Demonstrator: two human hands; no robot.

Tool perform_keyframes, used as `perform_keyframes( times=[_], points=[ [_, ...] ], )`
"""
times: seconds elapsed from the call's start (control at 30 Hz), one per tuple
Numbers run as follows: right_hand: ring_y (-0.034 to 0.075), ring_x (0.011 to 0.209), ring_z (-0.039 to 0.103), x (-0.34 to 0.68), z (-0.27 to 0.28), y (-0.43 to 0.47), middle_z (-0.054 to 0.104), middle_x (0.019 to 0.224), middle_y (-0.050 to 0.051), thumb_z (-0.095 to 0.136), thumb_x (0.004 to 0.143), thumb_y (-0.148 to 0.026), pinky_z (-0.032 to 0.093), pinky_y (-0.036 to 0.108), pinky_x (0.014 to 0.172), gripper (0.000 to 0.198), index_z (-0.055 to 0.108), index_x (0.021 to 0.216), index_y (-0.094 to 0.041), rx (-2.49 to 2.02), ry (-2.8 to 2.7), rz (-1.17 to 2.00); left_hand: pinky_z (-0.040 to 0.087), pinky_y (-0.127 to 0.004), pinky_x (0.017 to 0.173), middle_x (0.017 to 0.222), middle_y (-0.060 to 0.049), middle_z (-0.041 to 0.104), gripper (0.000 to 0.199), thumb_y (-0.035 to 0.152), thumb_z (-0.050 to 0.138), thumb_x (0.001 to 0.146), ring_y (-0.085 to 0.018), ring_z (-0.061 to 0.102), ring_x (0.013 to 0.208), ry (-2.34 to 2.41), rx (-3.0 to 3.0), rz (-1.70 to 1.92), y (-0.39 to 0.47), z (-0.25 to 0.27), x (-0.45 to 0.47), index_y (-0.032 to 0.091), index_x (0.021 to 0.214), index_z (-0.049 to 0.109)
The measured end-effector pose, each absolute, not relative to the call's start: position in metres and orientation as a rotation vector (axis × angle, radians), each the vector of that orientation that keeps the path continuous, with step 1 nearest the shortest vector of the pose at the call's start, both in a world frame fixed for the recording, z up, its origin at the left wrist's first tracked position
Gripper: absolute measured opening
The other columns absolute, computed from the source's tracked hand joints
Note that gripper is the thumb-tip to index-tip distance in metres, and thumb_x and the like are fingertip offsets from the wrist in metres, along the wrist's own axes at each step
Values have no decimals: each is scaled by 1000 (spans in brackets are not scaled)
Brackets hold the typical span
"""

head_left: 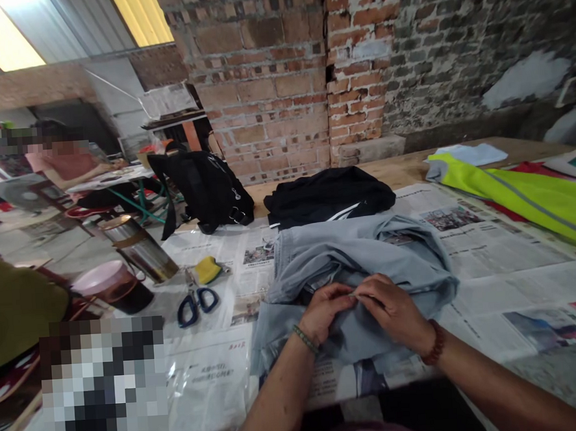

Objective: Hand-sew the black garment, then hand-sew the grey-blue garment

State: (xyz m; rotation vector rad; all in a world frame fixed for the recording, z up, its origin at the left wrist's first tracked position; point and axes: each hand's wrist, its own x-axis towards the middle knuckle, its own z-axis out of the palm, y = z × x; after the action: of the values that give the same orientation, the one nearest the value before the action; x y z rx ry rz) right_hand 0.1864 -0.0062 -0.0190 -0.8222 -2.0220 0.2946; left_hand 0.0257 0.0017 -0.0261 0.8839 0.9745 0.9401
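A grey-blue garment (314, 253) lies bunched on newspaper in front of me. My left hand (326, 311) is closed, its thumb and fingers pinching a bit of the cloth. Right beside it, my right hand (386, 307) is also closed in a pinch, and the fingertips of both hands almost meet. A small pale edge shows between them; its detail is too fine to make out. To the left lie scissors with dark blue handles (196, 307) and a small yellow object (207, 270).
A metal flask (141, 248) and a lidded cup of dark liquid (114, 288) stand at left. Behind the garment are a black bag (203, 188) and folded black clothing (328, 193). A neon-yellow garment (525, 194) lies right. Another person (67, 157) sits at a far table.
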Motion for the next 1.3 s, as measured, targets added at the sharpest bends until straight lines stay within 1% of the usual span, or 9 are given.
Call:
perform_keyframes(
  times=[0.1, 0.3, 0.5, 0.6, 0.77, 0.9, 1.0, 1.1, 1.3],
  points=[
    [17, 79, 53, 187, -20, -6, 60, 78, 3, 43, 87, -16, 41, 33, 72, 12, 54, 89, -21, -791, -2037, 246, 35, -21, 58, 59, 1, 58, 15, 24, 74, 53, -9, 48, 55, 1024, 908, 962, 1, -24, 25, 13, 61, 66],
    [17, 75, 51, 186, -28, -6, 58, 75, 3, 42, 84, -12, 41, 33, 69, 12, 52, 85, -20, -722, -2081, 159, 34, -21, 56, 55, 3, 57, 8, 20, 70, 53, -8, 44, 52, 1069, 952, 934, 1, -28, 27, 15, 57, 66],
    [16, 77, 54, 185, -16, -9, 60, 77, 4, 41, 86, -17, 42, 33, 72, 12, 53, 85, -21, -736, -2021, 304, 33, -22, 55, 53, 3, 55, 12, 24, 71, 51, -8, 43, 52, 1104, 998, 941, 3, -32, 30, 14, 55, 66],
    [14, 69, 56, 184, -3, -3, 61, 76, 2, 43, 86, -25, 44, 31, 67, 11, 52, 84, -21, -891, -1932, 678, 33, -21, 56, 54, 3, 57, 10, 21, 70, 50, -9, 45, 53, 1082, 982, 927, 5, -30, 28, 14, 55, 66],
    [9, 45, 55, 184, 20, 19, 59, 68, -3, 47, 83, -37, 40, 20, 41, 17, 45, 85, -20, -869, -1400, 1612, 34, -20, 53, 53, 2, 57, 8, 18, 65, 52, -8, 46, 50, 1086, 937, 892, 5, -25, 27, 14, 58, 67],
    [9, 51, 59, 185, 32, 41, 58, 65, -3, 60, 75, -28, 45, 19, 44, 17, 50, 83, -17, -770, -1156, 1934, 34, -20, 50, 49, 3, 56, 9, 18, 67, 51, -8, 45, 47, 1099, 875, 891, 4, -23, 26, 15, 59, 66],
    [11, 60, 63, 182, 36, 53, 60, 68, -1, 60, 74, -21, 50, 21, 51, 11, 52, 80, -17, -743, -1082, 1945, 33, -20, 49, 50, 3, 56, 9, 19, 67, 51, -8, 45, 47, 1092, 874, 873, 4, -24, 25, 15, 59, 66],
    [12, 61, 64, 178, 35, 59, 60, 68, -2, 59, 75, -21, 51, 22, 54, 9, 52, 77, -17, -774, -1064, 1863, 33, -21, 50, 51, 3, 57, 9, 20, 68, 50, -9, 46, 48, 1092, 884, 861, 2, -26, 24, 15, 58, 65],
    [13, 60, 64, 175, 28, 69, 60, 67, -2, 65, 71, -25, 52, 25, 57, 15, 52, 76, -17, -852, -1092, 1675, 30, -21, 50, 51, 4, 55, 17, 25, 73, 47, -8, 44, 47, 1104, 854, 847, -1, -29, 24, 15, 58, 65]
  ],
)
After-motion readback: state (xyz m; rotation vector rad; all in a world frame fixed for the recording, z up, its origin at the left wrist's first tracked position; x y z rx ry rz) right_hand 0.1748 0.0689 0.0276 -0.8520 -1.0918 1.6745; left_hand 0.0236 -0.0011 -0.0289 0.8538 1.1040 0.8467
